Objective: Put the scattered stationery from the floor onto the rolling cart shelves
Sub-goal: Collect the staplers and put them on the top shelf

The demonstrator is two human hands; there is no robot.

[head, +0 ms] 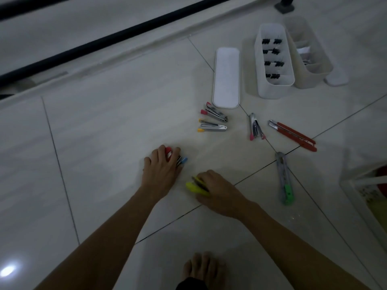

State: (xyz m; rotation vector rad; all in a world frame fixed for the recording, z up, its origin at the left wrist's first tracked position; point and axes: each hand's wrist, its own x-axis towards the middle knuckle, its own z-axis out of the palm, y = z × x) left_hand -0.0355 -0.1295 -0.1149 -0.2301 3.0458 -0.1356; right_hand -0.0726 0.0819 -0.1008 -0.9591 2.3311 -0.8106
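Note:
My left hand (160, 170) lies on the tiled floor, fingers closed over small staplers, a red one (168, 152) and a blue-tipped one (183, 160). My right hand (217, 193) grips a yellow stapler (194, 187) just right of it. Farther out lie a red-tipped stapler pair (214, 113), a yellow-tipped pair (211, 127), a pink-tipped pair (256, 127), a red box cutter (293, 135) and a green box cutter (284, 177). The white rolling cart's corner (364, 181) shows at the right edge.
A white lid (226, 77) lies flat beyond the staplers. Two translucent bins stand at the back right, one (274, 86) holding black binder clips, the other (310, 53) with dividers. A black rail (104, 40) crosses the far floor. My bare foot (202, 268) is at the bottom.

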